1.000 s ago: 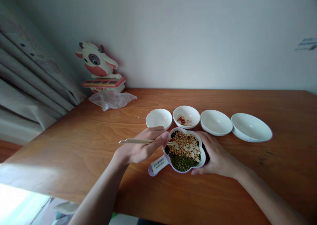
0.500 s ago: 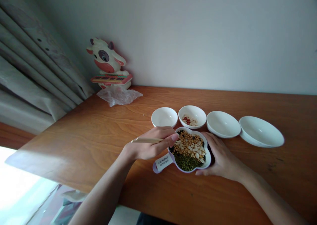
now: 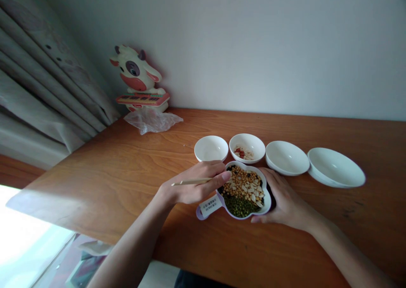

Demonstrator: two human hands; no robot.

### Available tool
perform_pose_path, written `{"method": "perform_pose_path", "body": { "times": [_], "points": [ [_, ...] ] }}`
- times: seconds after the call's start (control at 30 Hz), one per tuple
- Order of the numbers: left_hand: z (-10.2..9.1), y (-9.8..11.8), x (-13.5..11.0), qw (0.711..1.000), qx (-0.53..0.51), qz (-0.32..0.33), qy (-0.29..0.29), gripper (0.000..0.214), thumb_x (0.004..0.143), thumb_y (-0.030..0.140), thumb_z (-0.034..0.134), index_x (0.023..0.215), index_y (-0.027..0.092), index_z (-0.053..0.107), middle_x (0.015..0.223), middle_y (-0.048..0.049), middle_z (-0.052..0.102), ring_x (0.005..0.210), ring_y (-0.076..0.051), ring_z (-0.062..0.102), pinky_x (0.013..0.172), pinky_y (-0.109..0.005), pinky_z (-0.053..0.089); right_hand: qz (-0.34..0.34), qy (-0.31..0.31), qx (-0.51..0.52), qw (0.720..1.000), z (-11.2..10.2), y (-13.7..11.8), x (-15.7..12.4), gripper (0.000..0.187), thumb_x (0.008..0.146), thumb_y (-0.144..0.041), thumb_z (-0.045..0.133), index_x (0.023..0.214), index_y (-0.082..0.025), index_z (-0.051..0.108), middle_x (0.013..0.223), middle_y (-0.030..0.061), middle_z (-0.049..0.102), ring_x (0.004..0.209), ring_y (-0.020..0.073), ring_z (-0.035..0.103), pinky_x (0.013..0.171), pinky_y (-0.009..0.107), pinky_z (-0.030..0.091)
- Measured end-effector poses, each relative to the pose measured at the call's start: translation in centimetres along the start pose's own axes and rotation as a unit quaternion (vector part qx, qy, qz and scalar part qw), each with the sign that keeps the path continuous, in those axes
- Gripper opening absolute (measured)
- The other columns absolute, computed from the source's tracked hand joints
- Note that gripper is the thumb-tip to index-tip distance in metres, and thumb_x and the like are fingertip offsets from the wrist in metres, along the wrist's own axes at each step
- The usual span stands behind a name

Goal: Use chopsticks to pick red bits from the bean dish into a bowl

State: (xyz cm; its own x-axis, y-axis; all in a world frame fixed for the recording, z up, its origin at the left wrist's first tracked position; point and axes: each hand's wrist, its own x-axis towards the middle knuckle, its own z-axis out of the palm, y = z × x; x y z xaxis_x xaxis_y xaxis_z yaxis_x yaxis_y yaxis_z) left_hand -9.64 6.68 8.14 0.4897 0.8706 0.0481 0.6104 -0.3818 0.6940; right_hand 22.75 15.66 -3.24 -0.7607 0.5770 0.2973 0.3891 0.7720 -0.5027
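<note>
My left hand point(image 3: 199, 182) is closed around wooden chopsticks point(image 3: 190, 181), over the left side of a cloud-shaped white dish point(image 3: 267, 202) with a lilac rim and a labelled handle. The chopstick tips are hidden behind the fingers. Curved round the dish's right side, my right hand point(image 3: 287, 201) grips it. Inside lie yellow beans point(image 3: 243, 180), pale sliced nuts point(image 3: 253, 193), green beans point(image 3: 239, 207) and some dark beans along the left. Just beyond it, a white bowl point(image 3: 247, 137) contains pale and reddish nut pieces point(image 3: 243, 153).
Beside that bowl in a row stand other white bowls, one at left point(image 3: 211, 146) and two at right point(image 3: 287, 157) point(image 3: 336, 167). A cow-shaped toy keyboard point(image 3: 141, 80) and a crumpled plastic bag point(image 3: 154, 121) sit at the back left. A curtain point(image 3: 41, 89) hangs at left.
The chopsticks' rear end has tipped slightly downward and to the right. Both hands and the dish stay in nearly the same place; the whole view shifts slightly.
</note>
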Motion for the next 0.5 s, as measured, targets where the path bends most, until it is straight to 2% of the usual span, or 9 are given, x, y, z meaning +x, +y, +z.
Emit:
{"method": "perform_pose_path", "body": {
  "times": [0.17, 0.5],
  "points": [
    [0.18, -0.01, 0.16, 1.000, 0.006, 0.016, -0.006, 0.044, 0.124, 0.046, 0.034, 0.095, 0.021, 0.056, 0.100, -0.0064, 0.067, 0.090, -0.021, 0.063, 0.084, -0.037, 0.052, 0.000, -0.002, 0.006, 1.000, -0.14, -0.12, 0.13, 0.134, 0.066, -0.081, 0.099, 0.172, -0.032, 0.034, 0.161, 0.0188, 0.060, 0.146, 0.0504, 0.062, 0.122, 0.067, 0.054],
    [0.52, -0.03, 0.18, 0.999, 0.005, 0.045, 0.000, 0.046, 0.124, 0.045, 0.034, 0.094, 0.020, 0.059, 0.099, -0.0066, 0.068, 0.088, -0.020, 0.064, 0.083, -0.035, 0.053, 0.002, -0.008, 0.007, 1.000, -0.33, -0.22, 0.16, 0.133, 0.066, -0.080, 0.099, 0.172, -0.034, 0.033, 0.161, 0.0185, 0.059, 0.146, 0.0512, 0.061, 0.121, 0.069, 0.054]
  ]
}}
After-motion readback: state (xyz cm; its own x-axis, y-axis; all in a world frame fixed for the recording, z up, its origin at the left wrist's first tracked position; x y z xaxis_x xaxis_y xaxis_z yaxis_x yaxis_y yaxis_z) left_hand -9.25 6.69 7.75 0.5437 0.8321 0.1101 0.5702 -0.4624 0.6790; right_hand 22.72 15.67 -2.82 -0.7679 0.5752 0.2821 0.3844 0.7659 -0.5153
